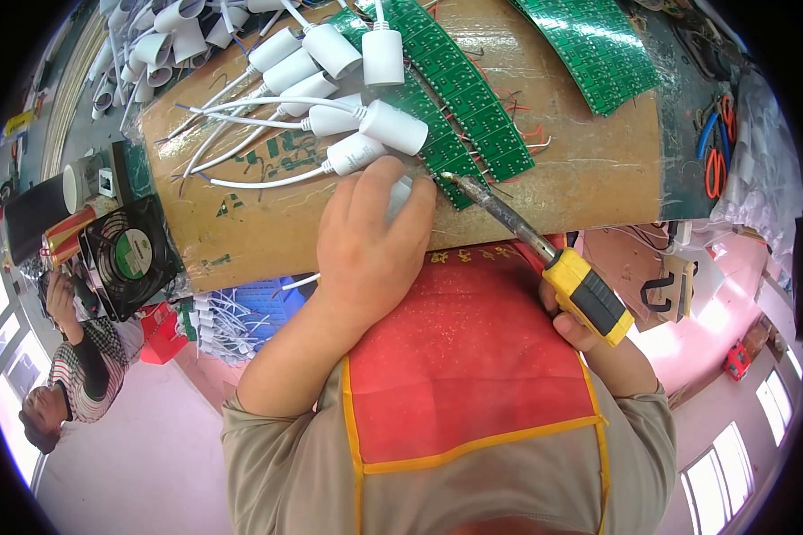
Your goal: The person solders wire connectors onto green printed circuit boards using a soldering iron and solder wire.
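My left hand (pixel 370 236) is closed around a white plastic cylinder (pixel 400 198), mostly hidden by the fingers; a white cable end (pixel 300 283) sticks out past the wrist. In my right hand (pixel 569 319) is a soldering iron (pixel 514 220) with a yellow and black handle. Its tip points up and left, over the lower end of a green circuit board panel (pixel 433 152) and close to my left fingertips. A second green panel (pixel 473 111) with red wires lies beside it. Several white cylinders with cables (pixel 355 153) lie just beyond my left hand.
More white cylinders (pixel 165 45) are heaped at the far left. Another board panel (pixel 589 53) lies far right, near red-handled pliers (pixel 715 172). A black fan (pixel 132 254) stands at the left table edge. A blue bin (pixel 272 308) holds cabled parts; a co-worker (pixel 85 366) is at left.
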`<control>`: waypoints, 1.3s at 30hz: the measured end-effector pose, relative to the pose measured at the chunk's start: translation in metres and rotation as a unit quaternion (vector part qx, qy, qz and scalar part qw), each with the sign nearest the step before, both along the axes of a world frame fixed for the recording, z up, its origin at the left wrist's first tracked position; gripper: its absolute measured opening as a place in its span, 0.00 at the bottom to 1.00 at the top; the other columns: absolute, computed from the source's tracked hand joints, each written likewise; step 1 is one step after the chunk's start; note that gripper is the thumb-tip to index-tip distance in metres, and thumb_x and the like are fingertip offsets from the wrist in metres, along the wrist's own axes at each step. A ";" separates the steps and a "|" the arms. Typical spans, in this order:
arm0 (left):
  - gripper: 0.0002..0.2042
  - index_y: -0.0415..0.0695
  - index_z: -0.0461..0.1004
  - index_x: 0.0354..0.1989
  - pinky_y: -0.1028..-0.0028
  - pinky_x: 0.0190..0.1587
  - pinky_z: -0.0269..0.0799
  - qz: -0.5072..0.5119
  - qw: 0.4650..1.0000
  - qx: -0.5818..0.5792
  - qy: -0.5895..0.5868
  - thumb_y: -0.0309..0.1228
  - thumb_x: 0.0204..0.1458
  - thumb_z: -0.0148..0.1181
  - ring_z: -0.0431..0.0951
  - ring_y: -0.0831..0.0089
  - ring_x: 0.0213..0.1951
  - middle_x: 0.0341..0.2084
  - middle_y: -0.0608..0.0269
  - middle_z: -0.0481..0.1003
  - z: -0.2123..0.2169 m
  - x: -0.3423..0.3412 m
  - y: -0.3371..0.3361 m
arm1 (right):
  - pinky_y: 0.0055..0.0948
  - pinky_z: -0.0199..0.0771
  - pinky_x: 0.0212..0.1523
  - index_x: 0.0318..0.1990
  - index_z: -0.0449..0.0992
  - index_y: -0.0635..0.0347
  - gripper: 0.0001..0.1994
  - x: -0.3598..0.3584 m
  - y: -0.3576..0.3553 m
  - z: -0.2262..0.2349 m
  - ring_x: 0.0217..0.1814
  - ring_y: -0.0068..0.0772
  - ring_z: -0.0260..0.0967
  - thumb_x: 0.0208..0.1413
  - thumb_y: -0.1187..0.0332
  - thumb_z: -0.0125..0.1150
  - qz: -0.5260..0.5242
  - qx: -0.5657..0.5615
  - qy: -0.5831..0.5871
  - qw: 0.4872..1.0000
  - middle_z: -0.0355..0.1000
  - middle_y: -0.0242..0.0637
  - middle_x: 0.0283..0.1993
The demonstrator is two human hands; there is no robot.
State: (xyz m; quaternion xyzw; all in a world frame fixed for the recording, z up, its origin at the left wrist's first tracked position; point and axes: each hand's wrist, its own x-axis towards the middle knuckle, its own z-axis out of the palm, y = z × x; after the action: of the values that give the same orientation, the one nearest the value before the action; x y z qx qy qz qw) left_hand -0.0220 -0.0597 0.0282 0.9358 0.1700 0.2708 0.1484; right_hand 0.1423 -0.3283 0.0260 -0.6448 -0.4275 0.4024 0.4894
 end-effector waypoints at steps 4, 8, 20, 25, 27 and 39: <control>0.14 0.45 0.82 0.42 0.64 0.37 0.75 0.002 1.000 -0.002 -0.001 0.23 0.44 0.67 0.76 0.59 0.37 0.44 0.57 0.75 0.000 0.000 0.000 | 0.41 0.71 0.28 0.29 0.74 0.54 0.16 0.001 0.002 0.003 0.27 0.47 0.71 0.59 0.53 0.66 0.003 -0.014 0.007 1.000 0.72 0.37 0.28; 0.14 0.45 0.83 0.42 0.64 0.37 0.75 0.002 1.000 0.000 -0.001 0.23 0.44 0.68 0.76 0.59 0.37 0.44 0.57 0.75 0.000 0.000 0.000 | 0.40 0.71 0.29 0.31 0.74 0.55 0.16 0.003 0.002 0.007 0.28 0.48 0.72 0.60 0.53 0.65 0.014 -0.034 0.012 0.999 0.72 0.37 0.29; 0.14 0.46 0.83 0.42 0.64 0.37 0.74 0.005 1.000 0.004 -0.003 0.23 0.44 0.68 0.76 0.60 0.37 0.44 0.58 0.75 0.000 0.000 -0.001 | 0.40 0.72 0.31 0.32 0.75 0.55 0.16 0.001 0.003 0.004 0.29 0.49 0.72 0.60 0.52 0.65 0.011 0.000 -0.021 1.000 0.72 0.38 0.30; 0.14 0.46 0.83 0.43 0.64 0.37 0.74 0.005 1.000 0.005 -0.004 0.23 0.44 0.68 0.76 0.60 0.36 0.44 0.58 0.75 -0.001 0.000 -0.001 | 0.40 0.71 0.30 0.30 0.73 0.54 0.16 0.000 0.003 0.005 0.28 0.48 0.71 0.60 0.52 0.65 0.004 -0.017 -0.003 1.000 0.71 0.36 0.28; 0.15 0.46 0.83 0.43 0.64 0.37 0.74 0.005 1.000 0.007 -0.002 0.23 0.44 0.68 0.76 0.60 0.37 0.44 0.58 0.75 -0.002 -0.001 -0.001 | 0.39 0.70 0.29 0.30 0.73 0.54 0.17 0.000 0.003 0.006 0.28 0.47 0.71 0.60 0.52 0.65 0.000 -0.024 0.005 1.000 0.71 0.36 0.28; 0.15 0.45 0.83 0.42 0.63 0.38 0.75 0.005 1.000 -0.014 -0.013 0.22 0.43 0.68 0.77 0.59 0.38 0.45 0.57 0.75 -0.001 0.000 -0.001 | 0.38 0.71 0.31 0.34 0.75 0.56 0.16 -0.002 -0.002 0.002 0.28 0.45 0.71 0.57 0.53 0.68 -0.015 -0.030 0.023 0.999 0.72 0.36 0.29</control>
State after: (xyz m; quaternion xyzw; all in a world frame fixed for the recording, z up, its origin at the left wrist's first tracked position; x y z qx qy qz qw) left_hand -0.0219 -0.0604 0.0269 0.9291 0.1769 0.2813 0.1621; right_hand 0.1403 -0.3299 0.0281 -0.6557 -0.3942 0.4227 0.4857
